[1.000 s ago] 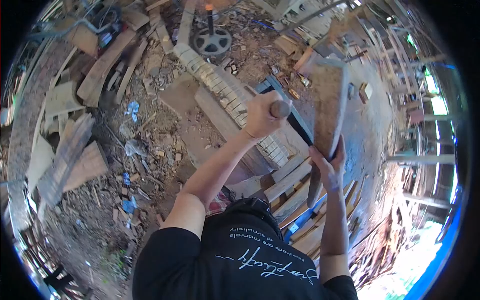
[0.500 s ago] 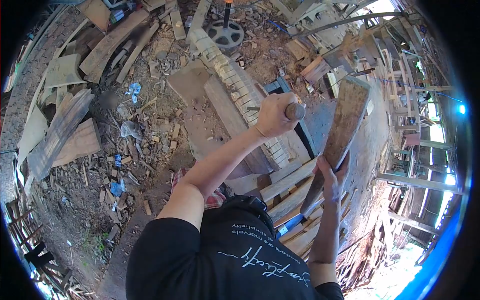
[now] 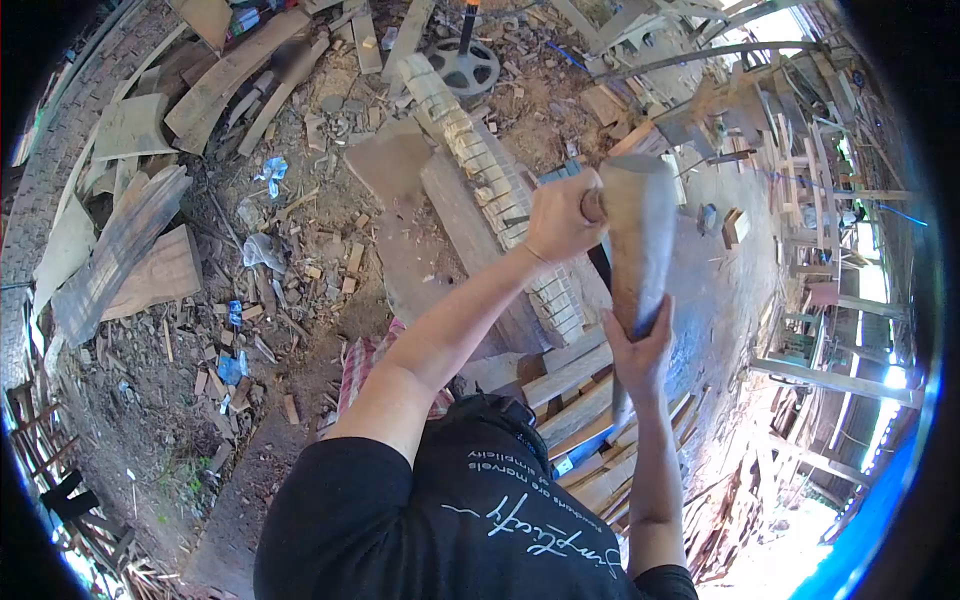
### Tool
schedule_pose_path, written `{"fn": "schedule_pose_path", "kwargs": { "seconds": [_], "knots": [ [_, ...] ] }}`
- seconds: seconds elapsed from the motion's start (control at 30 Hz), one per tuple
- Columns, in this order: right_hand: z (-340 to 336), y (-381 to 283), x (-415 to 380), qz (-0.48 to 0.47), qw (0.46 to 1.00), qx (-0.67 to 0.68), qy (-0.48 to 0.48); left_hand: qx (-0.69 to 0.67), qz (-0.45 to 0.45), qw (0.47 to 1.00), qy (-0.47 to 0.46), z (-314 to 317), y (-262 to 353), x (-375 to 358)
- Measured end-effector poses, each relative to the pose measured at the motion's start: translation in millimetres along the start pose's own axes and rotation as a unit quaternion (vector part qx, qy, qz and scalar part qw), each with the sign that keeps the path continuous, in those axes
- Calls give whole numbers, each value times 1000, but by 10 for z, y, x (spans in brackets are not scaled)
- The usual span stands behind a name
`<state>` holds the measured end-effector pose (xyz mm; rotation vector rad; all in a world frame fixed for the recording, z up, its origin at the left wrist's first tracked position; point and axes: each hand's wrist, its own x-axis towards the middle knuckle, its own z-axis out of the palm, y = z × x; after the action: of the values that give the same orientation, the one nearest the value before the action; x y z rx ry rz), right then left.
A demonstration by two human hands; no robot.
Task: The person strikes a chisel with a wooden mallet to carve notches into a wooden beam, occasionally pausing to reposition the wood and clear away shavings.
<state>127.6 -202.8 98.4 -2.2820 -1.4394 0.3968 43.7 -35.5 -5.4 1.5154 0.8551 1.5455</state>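
My left hand point(image 3: 562, 215) is wrapped round the wooden handle point(image 3: 593, 207) of a chisel-like tool, whose dark metal tip shows to the left of the fist. Fingers of my right hand point(image 3: 640, 345) grip a long, heavy wooden mallet point(image 3: 640, 225), blurred and held upright. Its broad part is right beside the handle's end; whether they touch, I cannot tell. Below and left of my left hand lies a long pale timber point(image 3: 465, 140) with a row of notches across it, beside a brown plank point(image 3: 455, 205).
Curved boards point(image 3: 125, 250) are piled at the left. Wood chips and blue plastic scraps point(image 3: 271, 175) litter the ground. A spoked metal wheel point(image 3: 463, 68) stands beyond the timber. Slats point(image 3: 575, 400) lie near my body, and a wooden frame point(image 3: 840, 383) is at the right.
The mallet has swung left from the right side to the chisel handle, and my right hand has moved left with it. My left hand has shifted slightly in view.
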Motion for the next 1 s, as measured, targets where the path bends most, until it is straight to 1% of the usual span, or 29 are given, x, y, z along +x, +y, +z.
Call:
{"fn": "schedule_pose_path", "kwargs": {
  "seconds": [0.03, 0.07, 0.1, 0.13, 0.17, 0.2, 0.23, 0.3, 0.33, 0.37, 0.4, 0.43, 0.5, 0.53, 0.57, 0.6, 0.63, 0.7, 0.77, 0.8, 0.83, 0.87, 0.9, 0.93, 1.0],
  "knots": [
    [-5, 17, 19, -2, 996, 85, 25, 3, 5, 1000, 6, -42, 18, 41],
    [-24, 50, 28, -1, 985, 169, 44, 9, -5, 1000, -12, -95, 68, 26],
    [-74, 114, 11, 38, 969, 228, 88, 12, -19, 999, -35, -122, 97, -18],
    [-135, 325, 1, 33, 955, 239, 174, 13, -23, 999, -35, -121, 88, -33],
    [-219, 218, 21, -60, 926, 244, 281, 3, -18, 999, -36, -106, 75, -37],
    [-497, 308, 63, -71, 948, 200, 237, -7, -15, 999, -36, -86, 66, -45],
    [-733, 57, 60, -101, 949, 229, 193, -8, -17, 999, -37, -70, 71, -44],
    [-647, -245, 70, -157, 879, 378, 245, 5, -38, 998, -43, -59, 92, -19],
    [-481, -28, 50, -157, 879, 377, 245, 5, -38, 998, -43, -58, 92, -18],
    [-178, 374, 24, -71, 941, 252, 216, 8, -45, 998, -48, -58, 95, -5],
    [-49, 169, 54, 17, 976, 119, 182, 10, -51, 997, -52, -59, 100, 9],
    [-49, -77, 86, 29, 996, -88, 5, 10, -49, 997, -53, -64, 104, -4],
    [153, 525, 57, -77, 990, -74, 96, 6, -46, 999, -25, -95, 67, 58],
    [55, 461, 59, -83, 990, -74, 92, 8, -47, 999, -19, -98, 62, 75],
    [-129, 317, 14, -6, 990, 81, 112, 16, -46, 998, -29, -82, 74, 46],
    [-295, 203, -24, 72, 961, 234, 131, 23, -42, 998, -40, -72, 82, 35],
    [-476, 227, -56, 57, 959, 222, 169, 24, -44, 998, -40, -67, 94, 32],
    [-857, 248, 24, -69, 948, 239, 199, 44, -35, 997, -57, -32, 119, 15],
    [-745, 173, 57, -145, 884, 403, 187, 45, -42, 996, -63, 6, 103, 3],
    [-590, 130, 75, -144, 884, 403, 187, 48, -45, 996, -68, 14, 96, 12],
    [-343, 105, 105, -110, 947, 274, 126, 50, -43, 996, -67, 19, 65, 20],
    [-119, 96, 122, -73, 986, 138, 63, 54, -44, 997, -43, 29, 19, 7],
    [-23, 98, 103, -29, 1000, -2, 0, 57, -46, 997, -23, 35, 21, -5],
    [-38, 110, 99, -32, 999, 1, 5, 58, -40, 997, -24, 41, 31, 8],
    [-126, 215, 73, 13, 991, 129, 38, 39, -27, 998, -42, -7, 67, -25]
  ]
}}
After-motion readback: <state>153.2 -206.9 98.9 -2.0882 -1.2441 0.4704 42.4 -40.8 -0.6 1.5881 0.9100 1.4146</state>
